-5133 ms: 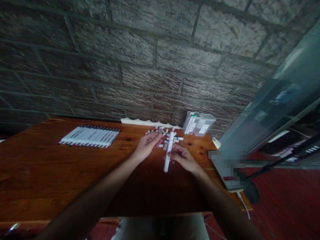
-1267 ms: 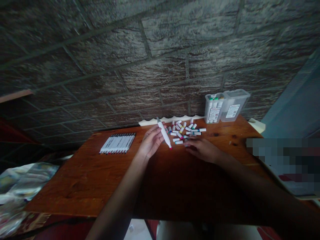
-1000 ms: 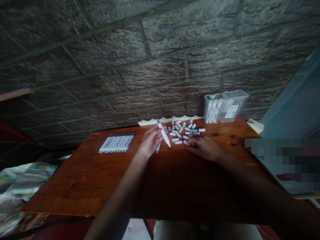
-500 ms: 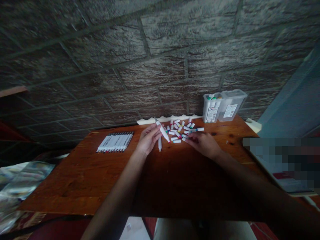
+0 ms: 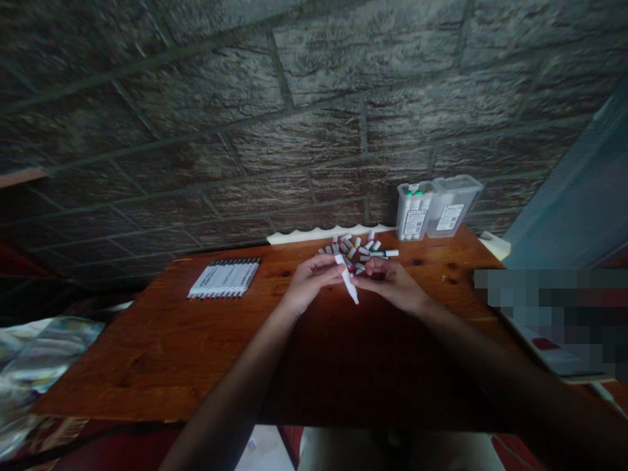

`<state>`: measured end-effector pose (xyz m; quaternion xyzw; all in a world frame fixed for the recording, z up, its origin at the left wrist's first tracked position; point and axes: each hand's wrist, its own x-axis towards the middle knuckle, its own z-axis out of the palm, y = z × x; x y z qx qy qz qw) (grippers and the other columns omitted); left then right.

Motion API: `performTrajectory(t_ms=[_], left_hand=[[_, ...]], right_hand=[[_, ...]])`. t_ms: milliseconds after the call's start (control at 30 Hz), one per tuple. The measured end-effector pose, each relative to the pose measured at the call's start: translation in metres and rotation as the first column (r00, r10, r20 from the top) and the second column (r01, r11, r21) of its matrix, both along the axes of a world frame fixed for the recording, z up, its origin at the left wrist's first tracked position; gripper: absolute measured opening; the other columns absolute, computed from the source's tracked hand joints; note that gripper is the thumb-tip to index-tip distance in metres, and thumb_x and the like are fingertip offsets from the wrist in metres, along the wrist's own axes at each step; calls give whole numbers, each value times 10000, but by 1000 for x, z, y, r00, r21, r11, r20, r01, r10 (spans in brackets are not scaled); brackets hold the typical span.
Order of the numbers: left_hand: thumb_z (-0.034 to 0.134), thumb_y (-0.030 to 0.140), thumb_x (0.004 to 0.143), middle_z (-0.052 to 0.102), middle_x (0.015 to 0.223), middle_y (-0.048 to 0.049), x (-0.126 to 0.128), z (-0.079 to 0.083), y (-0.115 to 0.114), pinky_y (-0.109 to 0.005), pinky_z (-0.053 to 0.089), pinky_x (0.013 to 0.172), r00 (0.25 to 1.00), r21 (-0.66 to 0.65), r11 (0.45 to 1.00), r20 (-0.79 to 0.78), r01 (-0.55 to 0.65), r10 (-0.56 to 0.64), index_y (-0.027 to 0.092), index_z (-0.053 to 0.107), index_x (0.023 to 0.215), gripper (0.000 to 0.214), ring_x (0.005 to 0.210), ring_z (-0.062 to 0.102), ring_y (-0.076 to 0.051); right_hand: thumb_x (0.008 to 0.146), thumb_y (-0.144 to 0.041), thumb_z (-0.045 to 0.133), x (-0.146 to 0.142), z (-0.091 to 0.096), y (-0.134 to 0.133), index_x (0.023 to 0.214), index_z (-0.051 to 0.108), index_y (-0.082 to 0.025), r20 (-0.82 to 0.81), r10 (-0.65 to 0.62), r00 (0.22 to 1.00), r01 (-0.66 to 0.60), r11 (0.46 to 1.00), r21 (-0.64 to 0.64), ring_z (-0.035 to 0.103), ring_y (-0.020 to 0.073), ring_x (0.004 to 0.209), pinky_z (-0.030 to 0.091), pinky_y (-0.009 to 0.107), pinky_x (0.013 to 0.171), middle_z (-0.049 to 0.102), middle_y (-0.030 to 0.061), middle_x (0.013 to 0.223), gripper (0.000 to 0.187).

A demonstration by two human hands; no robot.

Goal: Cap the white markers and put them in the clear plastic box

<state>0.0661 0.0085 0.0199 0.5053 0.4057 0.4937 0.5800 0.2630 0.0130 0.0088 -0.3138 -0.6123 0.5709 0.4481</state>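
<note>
Your left fingers (image 5: 330, 275) pinch the white marker (image 5: 347, 280), hold it steady; whether your right fingers (image 5: 377, 264) grip anything, can't tell.

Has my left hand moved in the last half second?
Yes. Your left hand has moved to the right, farther from the row of white markers lying still.
</note>
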Motion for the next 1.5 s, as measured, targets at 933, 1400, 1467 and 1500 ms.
performTrajectory(t_ms=[933, 1400, 1467, 1500], left_hand=[[549, 541, 822, 738, 936, -72, -48, 6, 10, -294, 452, 747, 113, 277, 952, -950, -131, 292, 211, 709, 877, 371, 894, 664, -243], [537, 474, 793, 720, 1028, -96, -54, 8, 11, -333, 468, 748, -51, 155, 946, -988, -285, 146, 237, 703, 956, 332, 958, 647, -274], [534, 482, 798, 722, 1012, -101, -56, 6, 11, -330, 466, 747, -40, 157, 946, -988, -284, 152, 229, 703, 956, 343, 949, 648, -273], [530, 490, 802, 723, 1003, -105, -57, 5, 12, -329, 465, 746, -30, 161, 946, -987, -281, 159, 224, 703, 954, 351, 944, 649, -273]], right_hand=[[635, -330, 801, 4, -2, 4, 705, 498, -225, -73, -52, 996, 43, 992, -121, 576, 135, 694, 422, 307, 713, 606, -47, 719, 328], [605, -425, 805, 5, -4, 6, 697, 489, -235, -8, -73, 997, 71, 992, -108, 578, 146, 699, 444, 319, 721, 608, -39, 716, 380], [602, -424, 809, 5, -3, 5, 698, 486, -235, -15, -65, 998, 63, 990, -124, 586, 151, 714, 447, 325, 734, 618, -35, 728, 386], [603, -418, 810, 5, -2, 5, 698, 486, -235, -20, -61, 998, 58, 989, -133, 590, 153, 724, 446, 330, 743, 621, -33, 733, 385]])
